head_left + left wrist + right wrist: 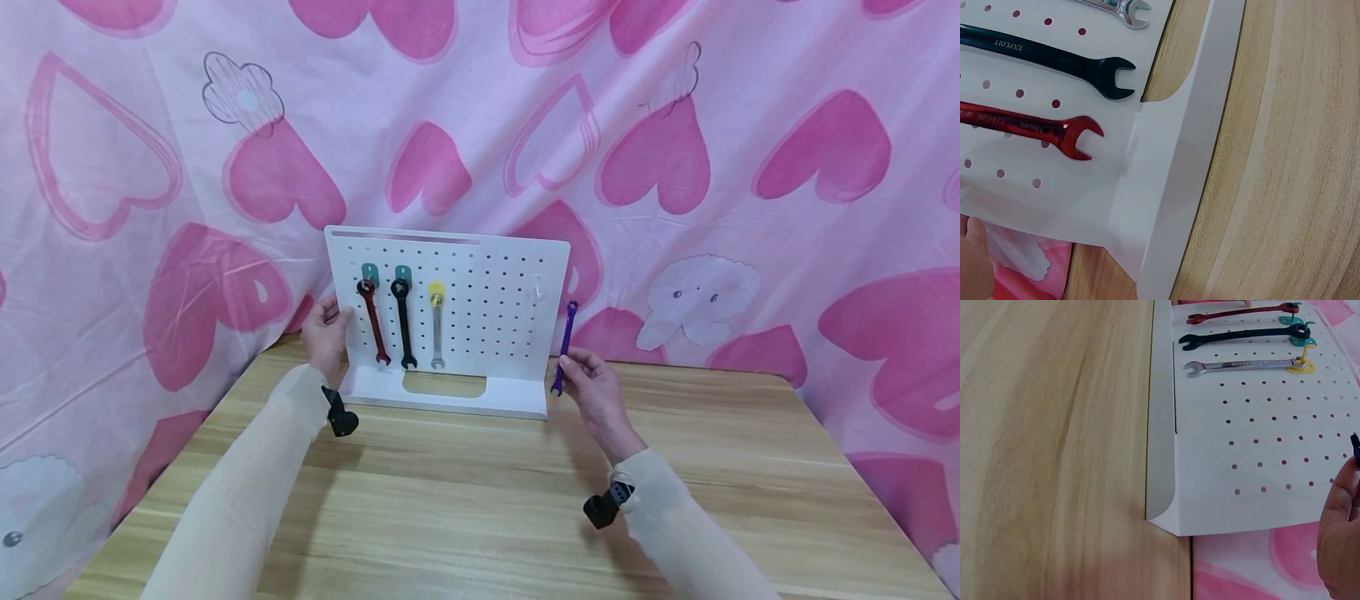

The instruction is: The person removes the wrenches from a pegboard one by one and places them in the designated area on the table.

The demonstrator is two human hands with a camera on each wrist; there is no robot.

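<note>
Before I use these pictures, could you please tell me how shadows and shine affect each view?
Head view: soft shadows on the table; left wrist: bright highlights on the red wrench; right wrist: the purple wrench looks nearly black.

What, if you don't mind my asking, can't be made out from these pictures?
Purple wrench: right wrist view, mostly cut off by right edge; head view, right hand covers part.
Left hand: left wrist view, mostly cut off by left edge.
Red wrench, black wrench: left wrist view, upper ends cut off by left edge.
Lettering on silver wrench: right wrist view, too small to read.
</note>
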